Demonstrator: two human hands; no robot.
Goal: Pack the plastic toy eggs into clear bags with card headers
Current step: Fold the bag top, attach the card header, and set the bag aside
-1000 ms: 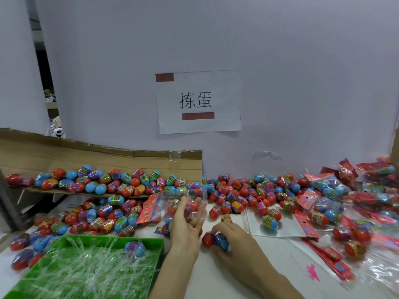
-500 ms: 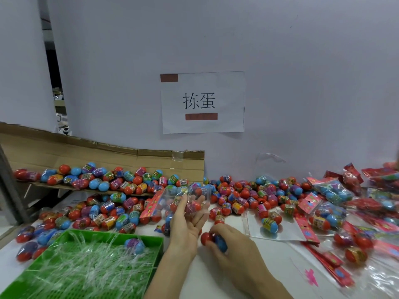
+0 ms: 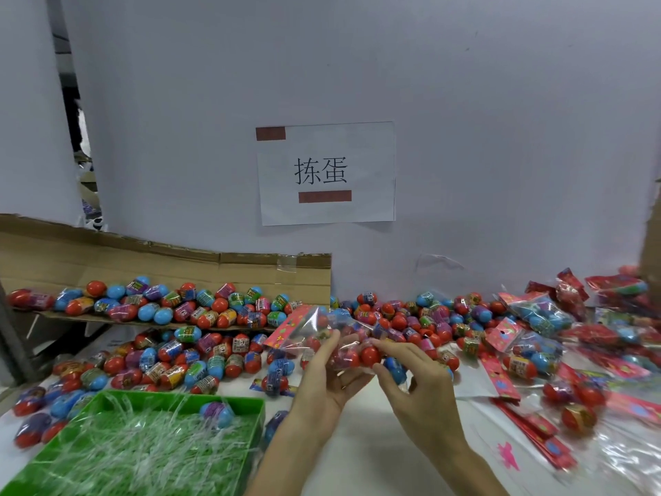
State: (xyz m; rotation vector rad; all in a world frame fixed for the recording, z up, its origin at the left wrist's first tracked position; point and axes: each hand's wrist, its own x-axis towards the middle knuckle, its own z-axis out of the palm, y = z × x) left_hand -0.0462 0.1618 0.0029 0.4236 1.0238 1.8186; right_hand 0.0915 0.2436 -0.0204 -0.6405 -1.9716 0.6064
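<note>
Now your left hand (image 3: 327, 379) grips the clear bag (image 3: 314, 325) mid-frame and your right hand (image 3: 420, 384) pinches a red egg (image 3: 370, 355) at its mouth; next it likely needs pushing inside.

The white table (image 3: 361, 442) carries loose toy eggs (image 3: 200, 356), red, blue and purple, heaped across its left half and along the far edge. A green tray (image 3: 179, 397) of clear shredded strips sits at the near left corner. Cardboard (image 3: 143, 259) stands at the far left. Packed bags (image 3: 540, 313) crowd the right side, with red card headers (image 3: 533, 429) lying towards the near right.
</note>
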